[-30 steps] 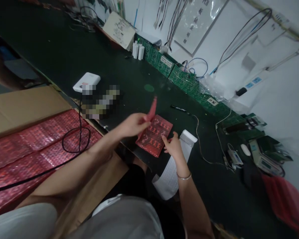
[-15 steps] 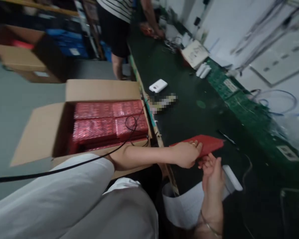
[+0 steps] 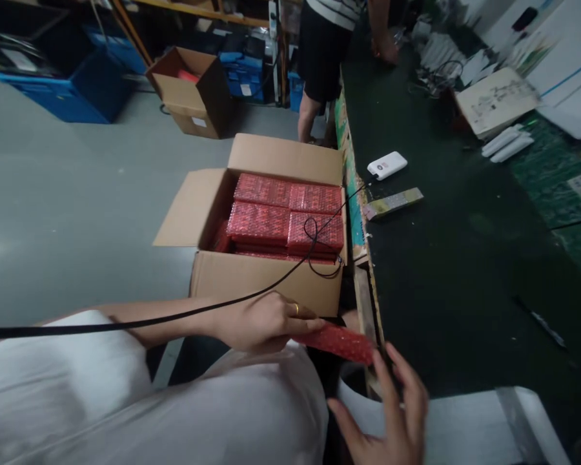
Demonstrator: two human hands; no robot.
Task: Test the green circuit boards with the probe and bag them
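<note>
Both hands are low in the head camera's view, with one red bubble-wrapped packet between them. The left hand, which wears a gold-coloured ring, has its fingers closed over the near end of the packet and grips it there. The right hand is wide open, thumb well apart from the fingers; its fingertips are right at the packet's other end (whether they press on it or only come close, I cannot tell). The packet slants down from the left hand to the right one, looks thin and is a little blurred. It appears just in front of the worn edge of a dark workbench, beside the person's lap.

Beyond the left hand stands an open carton, its flaps folded outward, with similar red packets stacked in rows inside. A black cable passes over the left forearm, makes a loop above the carton and runs up to a white device on the bench. Near that device lies a flat patterned strip. Further right is a dark pen, and behind the right hand a white sheet hangs partly over the bench edge. At the top, another person in dark shorts stands by the bench.
</note>
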